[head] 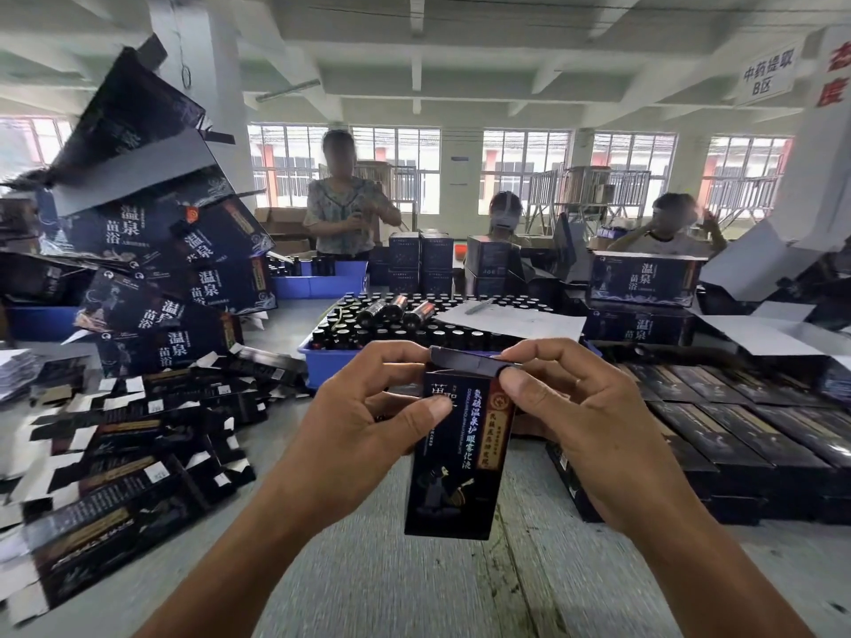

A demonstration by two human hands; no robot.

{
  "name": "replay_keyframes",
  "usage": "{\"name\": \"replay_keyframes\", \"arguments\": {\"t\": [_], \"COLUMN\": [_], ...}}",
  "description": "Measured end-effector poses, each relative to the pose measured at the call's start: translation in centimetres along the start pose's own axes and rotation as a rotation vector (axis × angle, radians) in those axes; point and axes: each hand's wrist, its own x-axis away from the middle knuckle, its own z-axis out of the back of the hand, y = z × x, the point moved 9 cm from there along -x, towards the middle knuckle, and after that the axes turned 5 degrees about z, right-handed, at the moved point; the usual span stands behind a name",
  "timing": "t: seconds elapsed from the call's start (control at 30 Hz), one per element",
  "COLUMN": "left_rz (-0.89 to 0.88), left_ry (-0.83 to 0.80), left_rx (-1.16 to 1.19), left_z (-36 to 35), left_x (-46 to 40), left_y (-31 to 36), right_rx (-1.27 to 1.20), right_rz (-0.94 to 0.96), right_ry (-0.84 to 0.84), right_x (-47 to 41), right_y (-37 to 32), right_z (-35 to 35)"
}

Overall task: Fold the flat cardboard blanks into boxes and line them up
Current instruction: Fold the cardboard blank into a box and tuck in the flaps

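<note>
Left hand (364, 407) grips box (453, 453) side | right hand (571, 407) pinches top flap (469, 361) | flat blanks (115, 453) left of hands | finished boxes (737, 430) right

Both forearms reach forward, hands raised side by side. The left hand (368, 407) curls with thumb pressing inward; the right hand (585, 407) pinches with thumb and forefinger, other fingers bent.
</note>
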Motion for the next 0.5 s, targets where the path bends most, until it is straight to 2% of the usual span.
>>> {"name": "replay_keyframes", "arguments": {"t": [0.17,0.5], "left_rz": [0.014,0.003], "left_ry": [0.021,0.06], "left_rx": [0.026,-0.086], "left_z": [0.35,0.34], "left_x": [0.02,0.17], "left_y": [-0.26,-0.15], "right_rx": [0.028,0.089], "right_rz": [0.029,0.075], "right_ry": [0.0,-0.028], "right_x": [0.19,0.34], "right_y": [-0.46,-0.89], "right_z": [0.02,-0.51]}}
